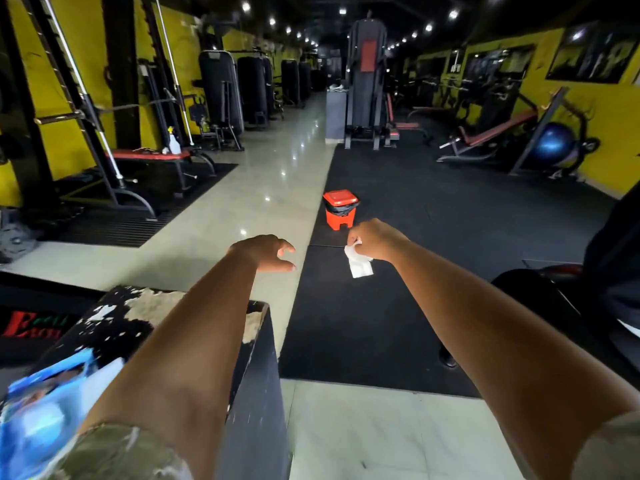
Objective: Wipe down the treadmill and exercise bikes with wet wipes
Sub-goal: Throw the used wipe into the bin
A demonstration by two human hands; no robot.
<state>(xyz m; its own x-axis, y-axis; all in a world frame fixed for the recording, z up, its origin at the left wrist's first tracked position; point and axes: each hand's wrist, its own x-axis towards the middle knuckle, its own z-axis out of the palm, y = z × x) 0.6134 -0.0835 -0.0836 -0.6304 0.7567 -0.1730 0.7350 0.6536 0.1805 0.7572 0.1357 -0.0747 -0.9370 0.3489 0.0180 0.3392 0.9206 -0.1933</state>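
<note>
My right hand (pixel 375 240) pinches a white wet wipe (pixel 359 262) that hangs down from its fingers, held out over the black rubber mat. My left hand (pixel 268 252) is stretched forward beside it with loosely curled fingers and holds nothing. A blue pack of wet wipes (pixel 45 407), blurred, lies at the bottom left on a worn black box (pixel 256 344). A dark machine part (pixel 613 271) shows at the right edge; I cannot tell what it is.
An orange bin (pixel 340 209) with a closed lid stands on the mat just beyond my hands. A spray bottle (pixel 174 141) sits on a red bench at the left. Weight machines line both yellow walls, with a tiled aisle (pixel 270 174) between them.
</note>
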